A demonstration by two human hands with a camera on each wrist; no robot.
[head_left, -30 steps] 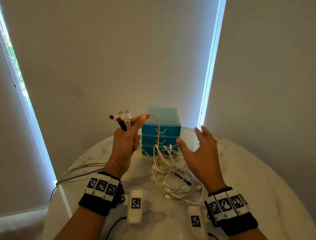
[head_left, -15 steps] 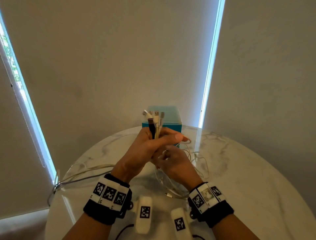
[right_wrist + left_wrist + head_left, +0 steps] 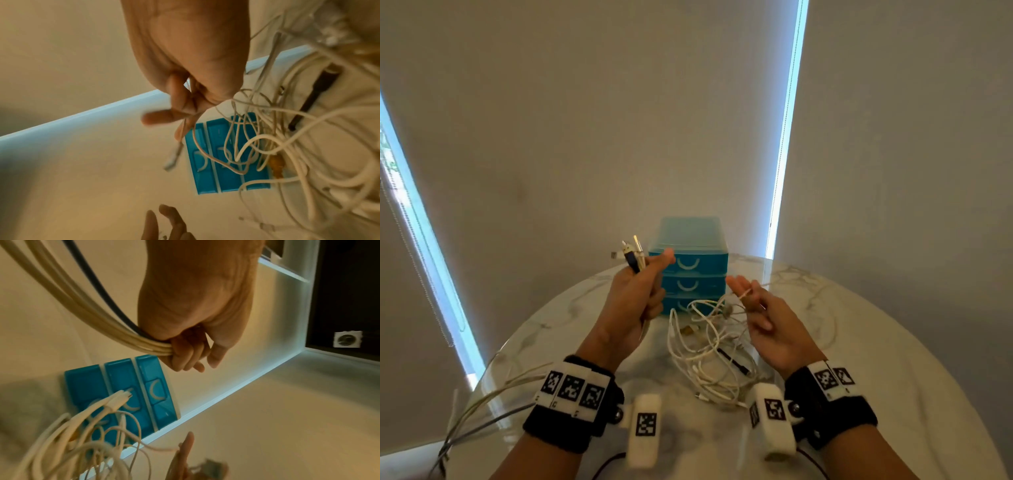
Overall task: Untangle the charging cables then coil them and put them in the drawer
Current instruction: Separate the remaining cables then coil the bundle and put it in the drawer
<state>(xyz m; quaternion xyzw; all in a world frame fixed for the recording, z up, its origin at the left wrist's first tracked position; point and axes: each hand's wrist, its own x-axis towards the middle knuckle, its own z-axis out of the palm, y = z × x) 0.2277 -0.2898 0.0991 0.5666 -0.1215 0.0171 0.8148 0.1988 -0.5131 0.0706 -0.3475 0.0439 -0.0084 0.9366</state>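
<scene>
Our left hand (image 3: 635, 298) fists a bundle of white and dark plug ends (image 3: 631, 251), keeping sorted ends clear. Beside it our right hand (image 3: 763, 322) pinches one thin cream cable (image 3: 743, 294) out of the tangled white cables (image 3: 709, 356) below on the marble table (image 3: 876, 342); beyond stands the closed blue plastic three-drawer box (image 3: 690, 263).

I see bare forearms, no sleeves. Each wrist wears a black fabric band (image 3: 571, 423) topped by a white strip with three black-and-white square code tags (image 3: 571, 389); same on my right wrist (image 3: 832, 378). A white boxy camera pod with its own tag hangs off each band by a round silver screw: left pod (image 3: 643, 430), right pod (image 3: 774, 419). Thin dark cable trails from each pod.
</scene>
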